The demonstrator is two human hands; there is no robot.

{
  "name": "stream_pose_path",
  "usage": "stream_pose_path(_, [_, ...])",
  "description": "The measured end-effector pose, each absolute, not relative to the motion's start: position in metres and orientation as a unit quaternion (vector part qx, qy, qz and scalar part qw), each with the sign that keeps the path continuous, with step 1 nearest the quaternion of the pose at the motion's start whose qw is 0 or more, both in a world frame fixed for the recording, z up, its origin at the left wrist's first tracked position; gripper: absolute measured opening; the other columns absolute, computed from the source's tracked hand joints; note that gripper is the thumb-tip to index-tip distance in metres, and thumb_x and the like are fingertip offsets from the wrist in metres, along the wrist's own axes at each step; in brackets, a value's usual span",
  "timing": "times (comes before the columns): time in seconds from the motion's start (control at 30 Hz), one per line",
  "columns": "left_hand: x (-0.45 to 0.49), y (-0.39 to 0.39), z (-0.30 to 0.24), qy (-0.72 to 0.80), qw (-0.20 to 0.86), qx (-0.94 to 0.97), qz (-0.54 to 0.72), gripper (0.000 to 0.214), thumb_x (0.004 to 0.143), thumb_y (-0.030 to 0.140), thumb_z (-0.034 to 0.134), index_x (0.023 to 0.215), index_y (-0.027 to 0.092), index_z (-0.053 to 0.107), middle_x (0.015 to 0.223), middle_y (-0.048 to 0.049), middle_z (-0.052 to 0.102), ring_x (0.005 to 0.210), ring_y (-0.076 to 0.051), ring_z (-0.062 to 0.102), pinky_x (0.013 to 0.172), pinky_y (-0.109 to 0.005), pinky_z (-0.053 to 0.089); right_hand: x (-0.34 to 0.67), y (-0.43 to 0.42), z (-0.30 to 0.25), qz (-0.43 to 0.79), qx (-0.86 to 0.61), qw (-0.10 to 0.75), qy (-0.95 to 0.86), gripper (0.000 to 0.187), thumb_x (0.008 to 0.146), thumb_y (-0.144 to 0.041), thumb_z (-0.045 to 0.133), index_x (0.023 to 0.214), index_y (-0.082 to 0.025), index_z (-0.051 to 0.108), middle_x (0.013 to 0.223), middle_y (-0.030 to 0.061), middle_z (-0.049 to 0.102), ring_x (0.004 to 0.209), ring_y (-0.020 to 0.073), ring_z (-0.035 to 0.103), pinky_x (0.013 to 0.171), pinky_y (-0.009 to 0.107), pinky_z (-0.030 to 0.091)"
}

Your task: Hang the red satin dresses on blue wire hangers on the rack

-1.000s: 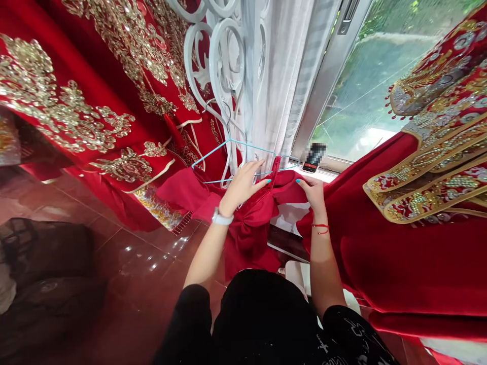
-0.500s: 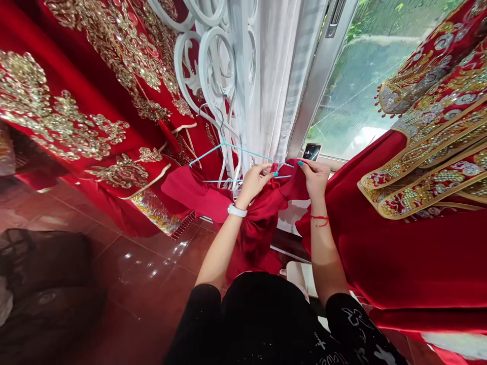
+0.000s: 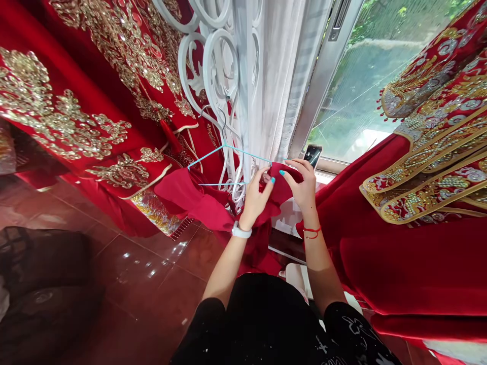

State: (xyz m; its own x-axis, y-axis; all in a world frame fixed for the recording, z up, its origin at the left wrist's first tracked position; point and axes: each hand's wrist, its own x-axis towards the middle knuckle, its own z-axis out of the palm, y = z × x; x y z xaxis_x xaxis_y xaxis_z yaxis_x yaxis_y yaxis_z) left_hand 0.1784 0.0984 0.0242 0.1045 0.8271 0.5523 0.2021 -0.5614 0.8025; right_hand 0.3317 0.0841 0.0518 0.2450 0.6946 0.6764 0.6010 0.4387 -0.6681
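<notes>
A red satin garment (image 3: 209, 205) hangs on a thin light-blue hanger (image 3: 207, 156), whose hook sits at the white scrollwork. My left hand (image 3: 255, 198), with a white watch at the wrist, is closed on the garment near the hanger's right end; its fingertips are curled and partly hide what they pinch. Just to the right is my right hand (image 3: 303, 186), with a red cord bracelet. Its thumb and forefinger are apart, beside the garment's right shoulder (image 3: 279, 177). The garment's lower part drops in folds below my wrists.
White metal scrollwork (image 3: 221, 66) rises behind the hanger. Red gowns with gold embroidery (image 3: 91, 121) hang at left, an embroidered red costume (image 3: 429, 167) at right. A phone (image 3: 312, 155) leans by the window (image 3: 342, 96). Dark sheer fabric (image 3: 45, 274) lies at lower left.
My right hand has moved left and its fingers have parted from the garment's shoulder. The shoulder now sits closer to my left hand, which has shifted slightly right and down.
</notes>
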Motion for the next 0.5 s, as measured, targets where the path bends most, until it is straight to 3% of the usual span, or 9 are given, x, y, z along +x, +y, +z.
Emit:
stream_pose_path(0.17, [0.169, 0.098, 0.003, 0.357, 0.332, 0.703, 0.518, 0.031, 0.101, 0.035, 0.054, 0.13, 0.024, 0.06, 0.129, -0.0114, 0.07, 0.12, -0.023, 0.068, 0.106, -0.04, 0.053, 0.32, 0.064, 0.031, 0.068, -0.524, 0.623, -0.577, 0.023, 0.096, -0.032, 0.054, 0.1, -0.023, 0.075, 0.107, 0.0082, 0.071, 0.104, 0.0224, 0.067, 0.095, 0.04, 0.056])
stream_pose_path(0.3, [0.146, 0.086, 0.006, 0.341, 0.337, 0.709, 0.517, 0.029, 0.101, 0.037, 0.051, 0.123, 0.023, 0.065, 0.127, -0.011, 0.07, 0.12, -0.022, 0.068, 0.103, -0.037, 0.055, 0.311, 0.061, 0.023, 0.037, -0.555, 0.608, -0.566, 0.029, 0.095, -0.032, 0.056, 0.119, -0.025, 0.068, 0.116, 0.0094, 0.068, 0.106, 0.0233, 0.065, 0.098, 0.044, 0.055])
stream_pose_path(0.43, [0.099, 0.069, 0.026, 0.473, 0.117, 0.609, 0.625, 0.024, 0.095, 0.03, 0.058, 0.116, 0.023, 0.066, 0.118, -0.0092, 0.07, 0.116, -0.024, 0.066, 0.104, -0.041, 0.053, 0.296, 0.079, 0.03, -0.037, -0.593, 0.558, -0.579, 0.052, 0.087, -0.036, 0.068, 0.136, -0.023, 0.059, 0.134, 0.0149, 0.059, 0.13, 0.0312, 0.052, 0.113, 0.054, 0.043])
stream_pose_path(0.5, [0.07, 0.073, 0.035, 0.537, -0.021, 0.545, 0.643, 0.039, 0.086, 0.027, 0.069, 0.124, 0.022, 0.061, 0.126, -0.0102, 0.066, 0.125, -0.028, 0.059, 0.113, -0.048, 0.045, 0.287, 0.093, 0.035, -0.039, -0.611, 0.521, -0.595, 0.052, 0.085, -0.031, 0.069, 0.135, -0.023, 0.06, 0.139, 0.0156, 0.056, 0.137, 0.0344, 0.046, 0.118, 0.058, 0.036])
